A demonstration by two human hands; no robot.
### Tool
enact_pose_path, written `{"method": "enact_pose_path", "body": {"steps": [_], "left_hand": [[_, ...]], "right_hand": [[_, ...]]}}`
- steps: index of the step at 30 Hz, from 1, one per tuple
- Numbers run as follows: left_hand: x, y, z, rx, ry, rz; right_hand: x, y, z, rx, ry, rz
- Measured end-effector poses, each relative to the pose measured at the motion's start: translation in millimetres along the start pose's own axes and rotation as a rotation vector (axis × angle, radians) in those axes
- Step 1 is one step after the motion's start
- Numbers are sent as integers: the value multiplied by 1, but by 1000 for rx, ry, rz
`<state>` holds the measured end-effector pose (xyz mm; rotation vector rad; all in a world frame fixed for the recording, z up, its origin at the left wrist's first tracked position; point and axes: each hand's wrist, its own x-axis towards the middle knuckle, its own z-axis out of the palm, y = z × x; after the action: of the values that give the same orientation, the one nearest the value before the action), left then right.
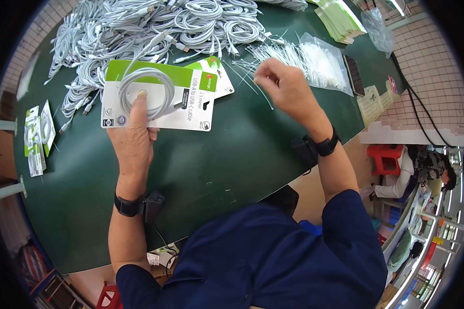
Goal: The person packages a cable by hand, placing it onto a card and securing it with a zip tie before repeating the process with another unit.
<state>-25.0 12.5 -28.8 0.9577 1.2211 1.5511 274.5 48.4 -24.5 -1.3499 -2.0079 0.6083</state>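
My left hand point(132, 134) is closed on a green and white packaging card point(193, 98), thumb on top. A coiled white charging cable point(162, 85) lies against the card under that thumb, and one end of it runs up past the card's top edge. Behind the card another green and white card point(224, 85) lies on the table. My right hand point(288, 90) is raised beside a spread of white cable ties point(273, 56), its fingers curled together. Whatever its fingertips may hold is too small to make out.
A big heap of coiled cables point(191, 23) covers the far side of the green table point(232, 154). Several carded cables point(36, 136) lie at the left. A stack of cards point(339, 20), a plastic bag of ties point(325, 64) and a dark phone point(354, 75) are at the far right.
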Motion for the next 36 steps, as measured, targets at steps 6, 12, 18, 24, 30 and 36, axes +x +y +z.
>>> {"method": "enact_pose_path", "body": {"steps": [6,12,18,24,30,36], "left_hand": [[-13,6,4,167,-71,65],[-33,5,1,283,-154,228],[-32,-17,-33,672,-376,775],[-36,10,0,548,-634,867],[-38,6,2,516,-682,973],[-39,8,-1,573,-782,1022]], "right_hand": [[34,9,-7,595,219,139],[45,-5,5,944,78,127],[47,-10,18,1067,-17,80],[36,-7,25,894,-12,12],[29,-17,22,782,-67,-74],[22,-36,19,856,-220,189]]}}
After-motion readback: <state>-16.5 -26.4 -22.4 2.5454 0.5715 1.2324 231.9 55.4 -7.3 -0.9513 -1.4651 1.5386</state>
